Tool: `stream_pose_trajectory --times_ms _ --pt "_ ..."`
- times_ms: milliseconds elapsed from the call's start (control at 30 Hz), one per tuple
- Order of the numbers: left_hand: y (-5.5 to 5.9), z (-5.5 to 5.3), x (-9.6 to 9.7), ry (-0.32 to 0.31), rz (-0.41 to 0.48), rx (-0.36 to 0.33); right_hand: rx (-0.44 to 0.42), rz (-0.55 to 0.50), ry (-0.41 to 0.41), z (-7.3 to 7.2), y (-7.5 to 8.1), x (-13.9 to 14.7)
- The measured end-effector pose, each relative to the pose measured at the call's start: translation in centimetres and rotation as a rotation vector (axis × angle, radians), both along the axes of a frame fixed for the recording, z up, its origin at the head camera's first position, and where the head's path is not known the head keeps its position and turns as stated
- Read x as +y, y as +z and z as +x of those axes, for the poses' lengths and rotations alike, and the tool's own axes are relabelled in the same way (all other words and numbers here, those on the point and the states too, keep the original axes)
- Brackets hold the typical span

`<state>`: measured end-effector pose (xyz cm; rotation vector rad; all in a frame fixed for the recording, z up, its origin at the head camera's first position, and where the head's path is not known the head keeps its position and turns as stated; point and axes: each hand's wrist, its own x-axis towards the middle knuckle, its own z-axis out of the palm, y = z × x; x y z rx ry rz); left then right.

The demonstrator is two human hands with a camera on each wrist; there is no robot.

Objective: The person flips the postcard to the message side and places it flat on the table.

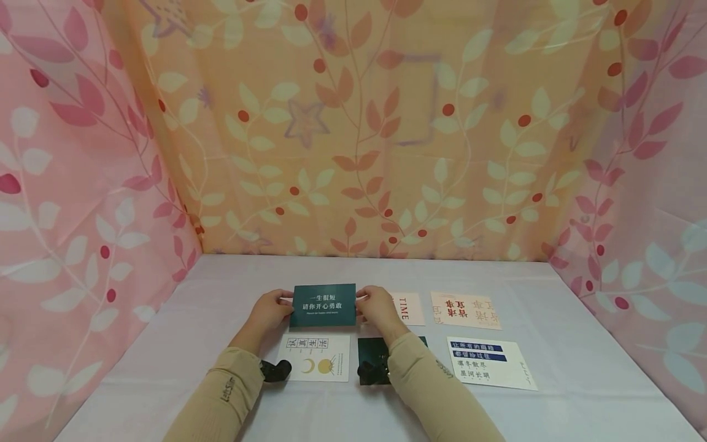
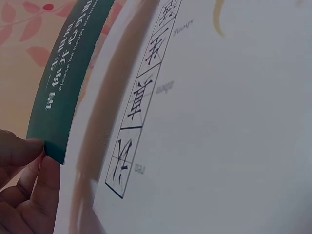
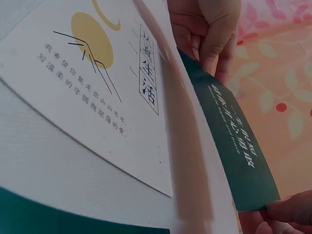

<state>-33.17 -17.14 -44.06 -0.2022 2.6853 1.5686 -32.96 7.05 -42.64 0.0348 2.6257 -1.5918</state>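
Note:
A dark green card (image 1: 323, 306) with white lettering is held between both hands. My left hand (image 1: 270, 313) pinches its left edge, thumb on the printed face, as the left wrist view shows. At the opposite edge my right hand (image 1: 381, 310) pinches the card between thumb and fingers. The green card (image 3: 234, 146) stands tilted up, its print facing me, over the far side of the table. Just in front of it lies a white card (image 1: 316, 358) with a yellow sun and moon and a boxed row of characters.
Another green card (image 1: 367, 353) lies partly under my right forearm. A white card reading TIME (image 1: 411, 309) is partly behind my right hand. To the right lie a peach card (image 1: 466, 310) and a white card with blue bands (image 1: 491, 362). Patterned curtains (image 1: 359, 123) surround the white table (image 1: 182, 344).

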Motion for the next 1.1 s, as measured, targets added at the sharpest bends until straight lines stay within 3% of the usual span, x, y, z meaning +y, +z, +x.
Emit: stream_pose_trajectory --times_ms 467,1100 --pt "0.8 0.1 0.2 0.073 0.073 -0.007 0.012 -0.047 0.02 -0.1 0.7 0.3" --pt "1.3 0.4 0.0 0.075 0.127 0.031 0.055 -0.059 0.04 -0.2 1.2 1.0"
